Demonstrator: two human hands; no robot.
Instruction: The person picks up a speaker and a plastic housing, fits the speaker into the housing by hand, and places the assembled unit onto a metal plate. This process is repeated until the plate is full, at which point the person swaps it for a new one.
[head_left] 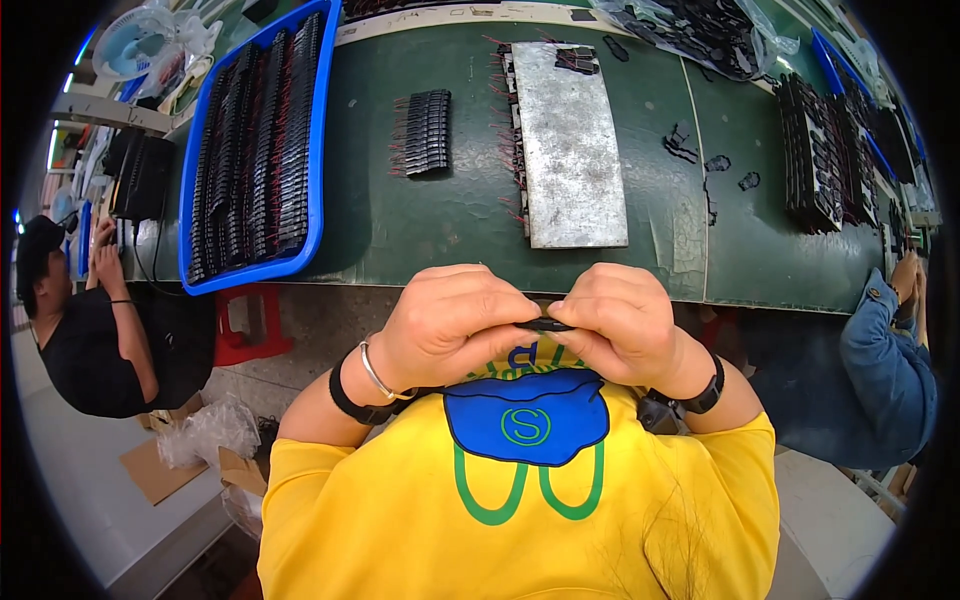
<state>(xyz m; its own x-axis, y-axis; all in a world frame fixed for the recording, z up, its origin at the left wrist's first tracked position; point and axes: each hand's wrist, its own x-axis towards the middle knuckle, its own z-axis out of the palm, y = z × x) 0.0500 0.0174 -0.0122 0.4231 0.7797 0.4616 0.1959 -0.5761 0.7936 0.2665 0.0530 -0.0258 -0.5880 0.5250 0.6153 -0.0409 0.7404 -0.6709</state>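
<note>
Pinching a slim, black, plastic-looking part (pixel 545 324) between them, the left hand (pixel 450 315) and right hand (pixel 625 315) meet just off the green bench (pixel 460 225)'s near edge; even, gentle thumb pressure would likely serve best.

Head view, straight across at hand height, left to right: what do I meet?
Co-worker in black → red stool → left hand → small black piece → right hand → co-worker in denim.
</note>
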